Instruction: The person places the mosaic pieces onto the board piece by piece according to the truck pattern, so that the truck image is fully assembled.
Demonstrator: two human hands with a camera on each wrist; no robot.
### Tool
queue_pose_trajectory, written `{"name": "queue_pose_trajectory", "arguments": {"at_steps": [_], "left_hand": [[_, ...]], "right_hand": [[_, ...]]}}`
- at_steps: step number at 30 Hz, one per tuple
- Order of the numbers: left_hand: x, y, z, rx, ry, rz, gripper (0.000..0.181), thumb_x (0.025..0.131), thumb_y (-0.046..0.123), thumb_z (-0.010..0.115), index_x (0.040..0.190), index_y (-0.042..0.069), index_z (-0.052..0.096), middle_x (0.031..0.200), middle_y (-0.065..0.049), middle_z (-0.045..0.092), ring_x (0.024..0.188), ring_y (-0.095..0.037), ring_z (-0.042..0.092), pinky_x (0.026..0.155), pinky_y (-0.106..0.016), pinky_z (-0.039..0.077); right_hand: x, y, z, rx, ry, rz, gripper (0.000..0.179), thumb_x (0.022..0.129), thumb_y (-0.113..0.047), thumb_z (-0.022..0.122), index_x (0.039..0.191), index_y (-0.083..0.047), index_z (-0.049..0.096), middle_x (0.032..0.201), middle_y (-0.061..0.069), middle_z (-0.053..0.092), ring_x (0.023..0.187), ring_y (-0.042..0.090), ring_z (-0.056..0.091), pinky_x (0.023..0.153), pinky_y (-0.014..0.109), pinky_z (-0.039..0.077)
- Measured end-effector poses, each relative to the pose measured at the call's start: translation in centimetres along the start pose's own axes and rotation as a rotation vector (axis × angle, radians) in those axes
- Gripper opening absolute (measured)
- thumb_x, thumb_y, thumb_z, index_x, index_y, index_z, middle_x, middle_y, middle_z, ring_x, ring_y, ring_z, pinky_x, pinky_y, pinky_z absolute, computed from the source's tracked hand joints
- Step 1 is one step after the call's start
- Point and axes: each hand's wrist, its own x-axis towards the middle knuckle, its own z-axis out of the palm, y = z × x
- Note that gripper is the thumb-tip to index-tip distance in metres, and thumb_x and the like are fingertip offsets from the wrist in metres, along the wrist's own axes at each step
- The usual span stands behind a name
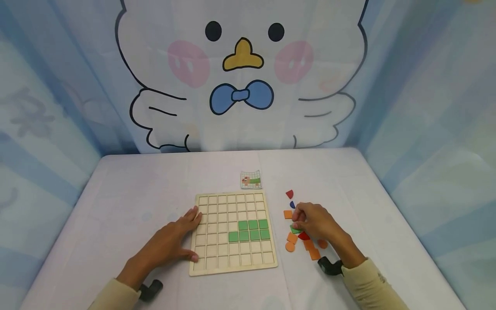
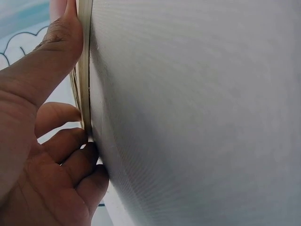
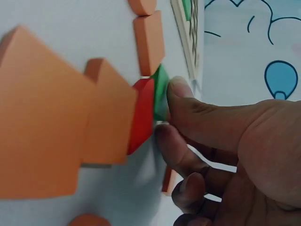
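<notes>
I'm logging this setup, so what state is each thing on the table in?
Wooden grid board: flat, partly filled.
Green square tiles: seated in the board.
Loose green piece: off board.
Orange squares: loose, off board.
Orange discs: loose, off board.
Red pieces: loose, off board.
Blue piece: loose, off board.
Picture card: face up.
Left hand: spread, touching the board's edge.
Right hand: at the loose green piece; grip unclear.

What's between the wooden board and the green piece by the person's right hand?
Just a bare strip of white tabletop; the head view shows nothing lying between the wooden board and the green piece.
</notes>
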Motion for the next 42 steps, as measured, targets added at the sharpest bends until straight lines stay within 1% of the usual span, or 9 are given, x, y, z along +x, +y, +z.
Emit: {"name": "queue_pose_trajectory", "arguments": {"at_steps": [7, 10, 14, 19, 26, 30, 35, 39, 42], "left_hand": [[0.0, 0.1, 0.0, 0.004, 0.004, 0.003, 0.120, 0.069, 0.050, 0.094, 0.165, 0.006, 0.037, 0.176, -0.016, 0.025, 0.158, -0.042, 0.036, 0.118, -0.066, 0.042], [-0.1, 0.0, 0.0, 0.002, 0.005, 0.004, 0.120, 0.069, 0.050, 0.094, 0.165, 0.006, 0.037, 0.175, -0.016, 0.025, 0.158, -0.043, 0.036, 0.118, -0.067, 0.042], [-0.1, 0.0, -0.1, -0.004, 0.005, 0.007, 0.119, 0.068, 0.049, 0.094, 0.164, 0.005, 0.037, 0.175, -0.017, 0.026, 0.157, -0.043, 0.037, 0.118, -0.067, 0.042], [-0.1, 0.1, -0.2, -0.004, 0.002, 0.004, 0.120, 0.068, 0.049, 0.094, 0.164, 0.005, 0.038, 0.175, -0.017, 0.026, 0.158, -0.044, 0.036, 0.118, -0.067, 0.042], [0.0, 0.0, 0.0, -0.008, 0.006, 0.007, 0.120, 0.068, 0.049, 0.094, 0.164, 0.005, 0.038, 0.175, -0.017, 0.025, 0.158, -0.043, 0.036, 0.118, -0.067, 0.041], [0.1, -0.1, 0.1, -0.011, 0.004, 0.003, 0.120, 0.068, 0.049, 0.094, 0.164, 0.005, 0.037, 0.175, -0.016, 0.025, 0.158, -0.042, 0.035, 0.118, -0.067, 0.041], [0.2, -0.2, 0.0, -0.014, 0.000, 0.004, 0.120, 0.067, 0.048, 0.094, 0.164, 0.005, 0.038, 0.175, -0.017, 0.026, 0.159, -0.042, 0.035, 0.118, -0.067, 0.042], [0.1, -0.2, 0.0, -0.016, -0.002, 0.001, 0.120, 0.067, 0.049, 0.094, 0.164, 0.005, 0.038, 0.175, -0.017, 0.026, 0.159, -0.042, 0.035, 0.117, -0.067, 0.042], [0.1, -0.1, 0.0, -0.017, -0.006, -0.008, 0.120, 0.067, 0.050, 0.094, 0.164, 0.006, 0.038, 0.175, -0.016, 0.025, 0.159, -0.042, 0.035, 0.118, -0.068, 0.042]], "right_hand": [[-0.7, -0.4, -0.4, -0.025, -0.026, -0.032, 0.024, 0.087, -0.013, 0.089, 0.091, -0.014, 0.065, 0.081, 0.000, 0.061, 0.074, 0.016, 0.057, 0.068, 0.031, 0.048], [-0.7, -0.5, -0.5, 0.029, -0.033, -0.040, 0.024, 0.088, -0.010, 0.087, 0.089, -0.014, 0.064, 0.082, 0.001, 0.062, 0.074, 0.016, 0.058, 0.067, 0.030, 0.050], [-0.2, -1.0, -0.1, 0.107, -0.013, -0.075, 0.022, 0.088, -0.010, 0.087, 0.088, -0.015, 0.065, 0.082, 0.000, 0.064, 0.076, 0.017, 0.058, 0.064, 0.027, 0.050], [0.9, -3.3, 1.0, 0.143, 0.042, -0.147, 0.019, 0.088, -0.014, 0.088, 0.086, -0.018, 0.070, 0.081, -0.004, 0.067, 0.075, 0.015, 0.056, 0.068, 0.026, 0.047], [2.1, -7.1, 2.9, 0.187, 0.072, -0.228, 0.019, 0.085, -0.015, 0.089, 0.084, -0.022, 0.072, 0.081, -0.009, 0.070, 0.078, 0.014, 0.053, 0.071, 0.028, 0.040], [2.7, -9.1, 4.0, 0.184, 0.067, -0.266, 0.020, 0.085, -0.016, 0.090, 0.083, -0.022, 0.071, 0.077, -0.010, 0.068, 0.077, 0.013, 0.056, 0.072, 0.029, 0.042], [3.3, -10.8, 5.3, 0.147, 0.057, -0.325, 0.020, 0.087, -0.018, 0.089, 0.083, -0.023, 0.070, 0.078, -0.012, 0.067, 0.080, 0.007, 0.061, 0.079, 0.031, 0.046], [3.8, -11.8, 6.3, 0.096, 0.077, -0.368, 0.020, 0.087, -0.019, 0.089, 0.083, -0.023, 0.070, 0.078, -0.012, 0.068, 0.076, 0.004, 0.060, 0.074, 0.028, 0.048], [4.1, -12.2, 6.9, 0.054, 0.091, -0.371, 0.020, 0.087, -0.019, 0.089, 0.082, -0.023, 0.070, 0.078, -0.012, 0.068, 0.073, 0.003, 0.058, 0.069, 0.026, 0.048]]}}
